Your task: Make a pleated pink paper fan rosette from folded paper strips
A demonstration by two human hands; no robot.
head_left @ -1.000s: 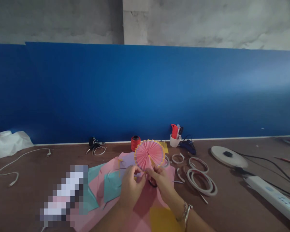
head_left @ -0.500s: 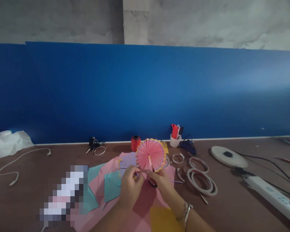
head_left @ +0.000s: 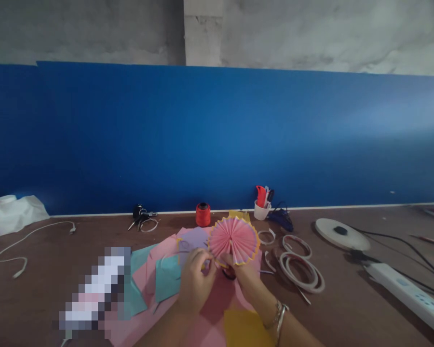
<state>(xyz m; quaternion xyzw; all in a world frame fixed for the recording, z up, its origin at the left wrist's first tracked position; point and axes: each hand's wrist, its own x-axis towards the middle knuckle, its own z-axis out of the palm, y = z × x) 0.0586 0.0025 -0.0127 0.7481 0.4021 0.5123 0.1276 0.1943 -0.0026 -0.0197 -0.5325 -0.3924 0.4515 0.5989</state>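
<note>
A round pleated paper fan (head_left: 234, 238), pink with a yellow-and-purple zigzag edge, is upright above the table. My right hand (head_left: 241, 271) grips it at its lower edge, thumb in front and the other fingers hidden behind. Just left of the fan's lower edge, my left hand (head_left: 198, 275) is closed in a pinch; whatever lies between its fingertips is too small to make out. Below the hands are pink paper (head_left: 217, 308), teal paper (head_left: 167, 277) and a yellow sheet (head_left: 244, 330). A dark loop (head_left: 228, 274) shows partly between the hands.
A red thread spool (head_left: 203, 215) and a white cup (head_left: 262, 211) of tools stand at the back. Coiled pale strips (head_left: 302, 272), a white disc (head_left: 342, 235) and a power strip (head_left: 412, 294) are on the right. Keys (head_left: 141, 218) and a white cable (head_left: 32, 231) lie left.
The fan has shifted right and slightly down with my right hand, away from the left fingertips. More of the red spool shows now. My left hand has hardly moved.
</note>
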